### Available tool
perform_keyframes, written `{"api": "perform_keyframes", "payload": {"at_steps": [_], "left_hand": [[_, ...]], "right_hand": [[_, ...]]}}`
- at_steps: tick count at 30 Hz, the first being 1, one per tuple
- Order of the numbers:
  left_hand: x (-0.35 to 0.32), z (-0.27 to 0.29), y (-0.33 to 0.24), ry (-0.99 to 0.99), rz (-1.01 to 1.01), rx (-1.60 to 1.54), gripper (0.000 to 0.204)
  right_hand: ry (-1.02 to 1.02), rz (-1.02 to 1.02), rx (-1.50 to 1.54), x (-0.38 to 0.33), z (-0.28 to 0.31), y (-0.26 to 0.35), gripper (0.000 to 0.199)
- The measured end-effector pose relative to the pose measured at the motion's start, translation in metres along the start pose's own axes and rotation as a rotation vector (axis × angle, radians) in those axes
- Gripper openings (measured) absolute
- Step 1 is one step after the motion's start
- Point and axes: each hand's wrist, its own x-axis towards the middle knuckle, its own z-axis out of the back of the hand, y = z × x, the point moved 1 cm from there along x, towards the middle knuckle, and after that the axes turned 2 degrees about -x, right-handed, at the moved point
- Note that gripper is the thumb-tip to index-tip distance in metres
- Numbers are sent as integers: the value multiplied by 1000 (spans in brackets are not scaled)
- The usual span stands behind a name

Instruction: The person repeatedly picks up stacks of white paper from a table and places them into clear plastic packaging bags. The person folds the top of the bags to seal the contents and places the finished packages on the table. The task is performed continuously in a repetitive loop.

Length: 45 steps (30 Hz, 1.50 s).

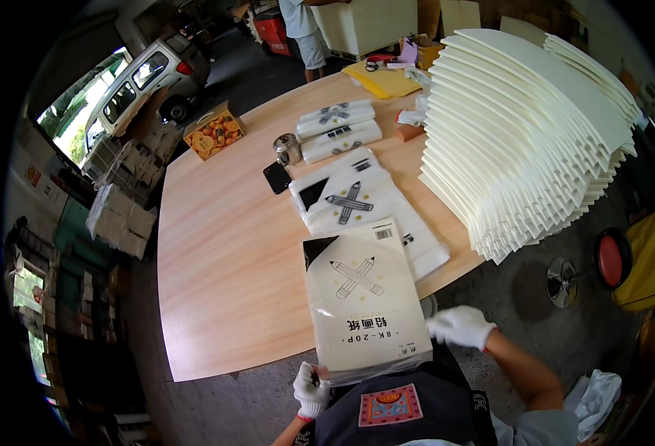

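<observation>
A pack of drawing paper (368, 308) in a clear plastic bag, with crossed pencils printed on its front, lies over the table's near edge against my apron. My left hand (311, 388), in a white glove, is closed on the bag's near left corner. Beside the pack's right edge is my right hand (457, 327), also gloved. Its fingers are smeared by motion, so their grip cannot be made out. Just beyond the pack lies a pile of flat printed plastic bags (398, 197), partly covered by it.
A tall fanned stack of cream paper (513, 141) fills the table's right side. Farther off are folded bag bundles (335, 119), a metal mug (287, 149), a phone (276, 178), an orange-printed box (214, 134) and yellow sheeting (383, 80). A person (303, 30) stands beyond the table. A stool (611, 256) is at right.
</observation>
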Motion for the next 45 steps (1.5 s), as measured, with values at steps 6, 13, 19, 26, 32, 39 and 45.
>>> {"api": "perform_keyframes", "payload": {"at_steps": [6,13,19,26,32,39,45], "left_hand": [[49,-10,-23,-23,-168,237,23],[16,38,24,21,274,77,11],[26,-67,-28,319,875,-1040,40],[20,-75,-59,343,590,-650,28],[24,-11,3,844,648,-442,24],[-4,-24,116,353,1111,-1135,36],[19,-11,59,59,513,-556,25]], "right_hand": [[-234,54,954,102,-107,-51,38],[-355,37,1210,140,-73,30,26],[-450,-62,651,132,-82,65,53],[-363,55,781,151,-96,31,50],[-171,94,983,114,-70,-42,28],[81,-308,770,48,-62,-94,34],[104,-84,1003,98,-94,-42,26]]}}
